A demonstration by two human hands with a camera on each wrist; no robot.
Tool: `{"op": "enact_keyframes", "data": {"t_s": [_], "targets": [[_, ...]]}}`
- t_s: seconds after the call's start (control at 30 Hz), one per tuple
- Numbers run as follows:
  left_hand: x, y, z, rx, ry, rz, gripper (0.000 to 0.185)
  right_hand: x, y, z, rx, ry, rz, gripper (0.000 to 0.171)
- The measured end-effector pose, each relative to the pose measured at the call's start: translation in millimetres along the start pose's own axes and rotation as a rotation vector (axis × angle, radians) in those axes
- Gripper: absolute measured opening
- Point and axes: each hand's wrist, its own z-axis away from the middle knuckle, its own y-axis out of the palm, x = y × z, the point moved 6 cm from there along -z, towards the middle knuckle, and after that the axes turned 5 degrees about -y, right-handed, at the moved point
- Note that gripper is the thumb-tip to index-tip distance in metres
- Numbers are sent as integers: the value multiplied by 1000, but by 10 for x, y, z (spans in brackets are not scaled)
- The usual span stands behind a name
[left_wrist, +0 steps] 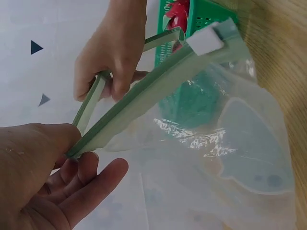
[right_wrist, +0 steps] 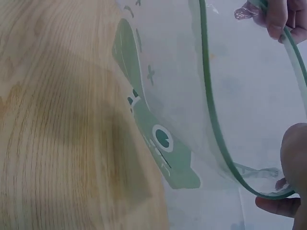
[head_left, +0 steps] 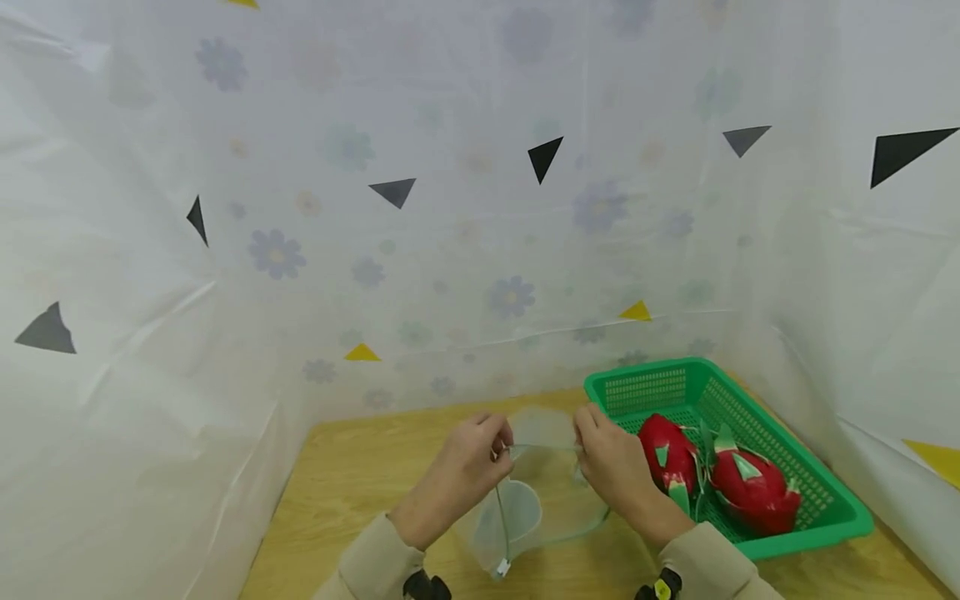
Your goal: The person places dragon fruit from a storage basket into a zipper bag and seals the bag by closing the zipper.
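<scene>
Clear plastic forms the bag [left_wrist: 192, 158], which is held between both hands above the wooden table [head_left: 352, 483], to the left of the green basket [head_left: 813, 542]. Its green-edged mouth is spread apart, and a white slider [left_wrist: 205, 40] sits at the end of the rim nearest the person. The left hand [head_left: 467, 458] pinches one stretch of that rim between thumb and forefinger, its other fingers loosely bent below. The right hand [head_left: 617, 458] grips the rim farther along, thumb and fingers closed around the edge. A green cartoon print [right_wrist: 163, 153] shows on the bag's side; whether the base touches the table cannot be told. The basket holds two red dragon fruits [head_left: 756, 492] with green leafy scales, lying side by side. Beige sleeves [head_left: 380, 554] cover both forearms. Behind stands a pale sheet [head_left: 450, 267] bearing flowers and dark and yellow triangles.
</scene>
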Motion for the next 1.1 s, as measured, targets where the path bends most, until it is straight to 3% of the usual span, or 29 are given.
{"op": "enact_keyframes", "data": {"t_s": [0.1,0.27,0.37,0.5,0.6,0.7,0.83,1.1], "targets": [[1,-25,-13,-9,-6,2,19,-45,-30,-28,-19,23,-48,34],[-6,-84,-29,-52,-32,-4,18,-154,-51,-22,-11,177,-248,40],[20,-111,-46,-74,-87,0,16,-191,0,36,94,302,-408,47],[54,-133,-56,-99,-149,17,16,-167,122,205,297,491,-638,55],[69,-153,-57,-128,-156,16,16,-120,193,323,428,601,-806,58],[103,-180,-58,-151,-165,9,16,-102,224,393,507,671,-918,55],[159,-213,-59,-168,-186,-6,13,-158,216,454,523,713,-941,50],[164,-182,-56,-149,-132,-83,7,-214,208,513,532,640,-958,40]]}}
